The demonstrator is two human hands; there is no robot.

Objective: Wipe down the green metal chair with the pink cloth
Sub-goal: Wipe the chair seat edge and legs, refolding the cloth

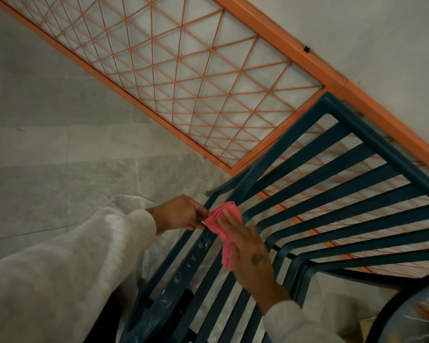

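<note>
1. The fingers of the left hand are pressed together, and one end of the pink cloth is pinched between them and the thumb.
2. The fingers of the right hand are held straight and close together and are laid flat over the cloth, which is bunched and folded beneath them.
3. The cloth is stretched between the two sets of fingers; one strip of it is seen hanging out below the right palm.
4. Directly under the fingers, the cloth is held against the slats of the dark green metal chair.
5. Below the left fingers, white smudges are seen along one broad slat.
6. Both wrists are covered by white fleecy sleeves.
7. Beyond the fingers, past the chair's top rail, an orange lattice panel is seen.
8. To the left of the fingers, a grey tiled floor is spread out.
</note>
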